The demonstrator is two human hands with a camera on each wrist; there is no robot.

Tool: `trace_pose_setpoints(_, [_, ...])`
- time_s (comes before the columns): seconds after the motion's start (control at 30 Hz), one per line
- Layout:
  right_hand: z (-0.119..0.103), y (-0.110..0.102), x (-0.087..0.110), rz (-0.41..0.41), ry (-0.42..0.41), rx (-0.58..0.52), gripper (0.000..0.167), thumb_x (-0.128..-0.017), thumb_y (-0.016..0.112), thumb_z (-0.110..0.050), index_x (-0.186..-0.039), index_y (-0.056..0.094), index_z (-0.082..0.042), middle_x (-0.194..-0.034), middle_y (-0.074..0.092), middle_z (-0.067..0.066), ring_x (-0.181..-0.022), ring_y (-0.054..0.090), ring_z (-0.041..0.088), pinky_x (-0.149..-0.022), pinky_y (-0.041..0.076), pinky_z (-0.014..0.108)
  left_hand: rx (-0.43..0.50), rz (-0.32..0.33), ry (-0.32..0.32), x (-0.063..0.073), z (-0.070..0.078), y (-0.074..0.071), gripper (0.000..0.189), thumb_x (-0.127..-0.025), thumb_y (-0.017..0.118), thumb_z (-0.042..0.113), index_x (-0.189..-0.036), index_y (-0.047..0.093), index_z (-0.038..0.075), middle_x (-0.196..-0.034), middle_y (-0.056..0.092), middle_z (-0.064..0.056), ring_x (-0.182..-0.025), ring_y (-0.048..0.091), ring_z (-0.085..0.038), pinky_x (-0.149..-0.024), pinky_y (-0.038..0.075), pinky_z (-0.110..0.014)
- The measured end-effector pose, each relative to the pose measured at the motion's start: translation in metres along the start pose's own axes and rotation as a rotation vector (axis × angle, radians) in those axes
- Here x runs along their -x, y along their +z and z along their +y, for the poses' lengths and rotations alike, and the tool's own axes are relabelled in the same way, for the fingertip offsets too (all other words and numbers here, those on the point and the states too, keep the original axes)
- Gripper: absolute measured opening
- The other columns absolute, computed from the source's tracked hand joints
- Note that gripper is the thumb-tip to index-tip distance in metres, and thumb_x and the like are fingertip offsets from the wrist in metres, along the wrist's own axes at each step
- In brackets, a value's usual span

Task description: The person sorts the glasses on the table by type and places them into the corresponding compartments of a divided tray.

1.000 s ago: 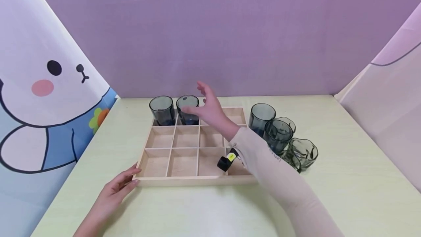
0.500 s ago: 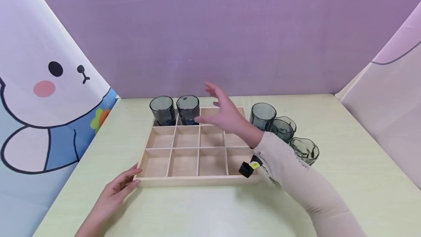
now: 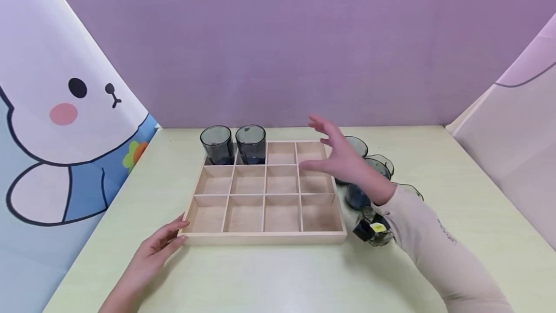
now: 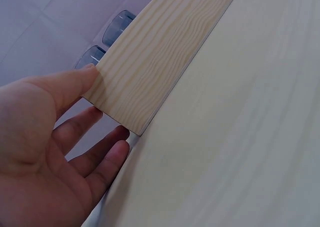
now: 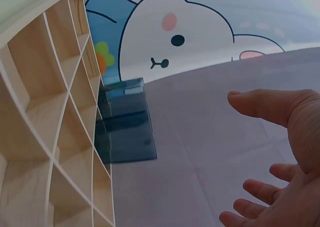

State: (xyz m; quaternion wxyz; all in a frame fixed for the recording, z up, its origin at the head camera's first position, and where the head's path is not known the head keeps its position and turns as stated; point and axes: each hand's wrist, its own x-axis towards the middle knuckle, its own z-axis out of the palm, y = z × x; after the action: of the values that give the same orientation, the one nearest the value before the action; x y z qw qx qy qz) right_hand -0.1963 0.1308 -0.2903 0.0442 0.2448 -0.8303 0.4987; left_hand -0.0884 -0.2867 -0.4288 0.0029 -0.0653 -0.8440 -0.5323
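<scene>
A divided wooden tray [image 3: 265, 239] lies on the table, and my left hand [image 3: 149, 250] holds its front left corner. In the left wrist view the thumb lies on the tray's corner while the curled fingers [image 4: 85, 124] are at its side. Two smoky tumblers, one at the left end [image 3: 217, 145] and one beside it [image 3: 251, 144], stand upright in the back row. My right hand [image 3: 343, 158] is over the tray's right side, thumb and fingers spread, holding nothing. Behind that hand and wrist, several more glasses are partly hidden, including a dark tumbler [image 3: 357, 197].
A wavy-shaped clear glass [image 3: 378, 240] is near the tray's front right corner, partly covered by the black wrist camera [image 3: 364, 230]. The pale table [image 3: 260, 279] meets a purple backdrop [image 3: 278, 52]; a cartoon-printed cloth [image 3: 39, 158] hangs at the left.
My right hand has moved right, from beside the second tumbler in the back row to the tray's right side near the loose glasses. The left hand stays at the corner.
</scene>
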Motion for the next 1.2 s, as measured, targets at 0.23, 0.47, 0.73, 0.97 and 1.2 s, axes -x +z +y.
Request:
trace_pose_setpoints(0.23, [0.009,-0.027,0.021,0.022,0.068,0.049,0.098,-0.081,0.083,-0.008,-0.157,0.022,-0.008,-0.156,0.033,0.014,-0.143,0.028,0.030,-0.115,0.027,0.050,-0.002,-0.002,-0.010,0.000,0.002,0.000,0.034,-0.101,0.060,0.010,-0.132,0.059,-0.001,-0.152,0.038,-0.023,-0.112,0.047,0.014,-0.085,0.047,-0.013])
trace_pose_setpoints(0.47, [0.019,-0.043,0.039,0.066,0.076,0.078,0.097,-0.080,0.083,-0.006,-0.157,0.023,-0.007,-0.155,0.035,0.017,-0.142,0.029,0.035,-0.114,0.027,0.053,-0.007,0.000,-0.014,-0.001,0.002,0.000,0.034,-0.101,0.060,0.011,-0.133,0.059,-0.001,-0.152,0.039,-0.022,-0.112,0.047,0.014,-0.086,0.046,-0.012])
trace_pose_setpoints(0.73, [0.033,-0.056,0.055,0.113,0.098,0.091,0.097,-0.080,0.083,-0.005,-0.157,0.023,-0.008,-0.153,0.036,0.017,-0.142,0.028,0.034,-0.111,0.028,0.056,-0.011,0.003,-0.016,-0.001,0.001,0.000,0.034,-0.100,0.060,0.011,-0.132,0.060,0.000,-0.152,0.040,-0.021,-0.112,0.047,0.013,-0.086,0.046,-0.011])
trace_pose_setpoints(0.97, [0.044,-0.063,0.066,0.127,0.152,0.095,0.100,-0.080,0.084,-0.007,-0.157,0.021,-0.008,-0.153,0.036,0.020,-0.141,0.028,0.037,-0.111,0.027,0.057,-0.014,-0.002,-0.015,-0.001,-0.001,-0.001,0.034,-0.101,0.060,0.012,-0.132,0.060,0.001,-0.152,0.039,-0.020,-0.113,0.047,0.013,-0.086,0.046,-0.012])
trace_pose_setpoints(1.2, [0.056,-0.067,0.079,0.120,0.170,0.129,0.100,-0.079,0.084,-0.008,-0.157,0.021,-0.005,-0.151,0.036,0.024,-0.138,0.030,0.042,-0.108,0.029,0.061,-0.013,0.005,0.010,-0.002,-0.002,-0.001,0.033,-0.100,0.060,0.012,-0.131,0.060,0.000,-0.151,0.039,-0.023,-0.114,0.047,0.013,-0.086,0.045,-0.010])
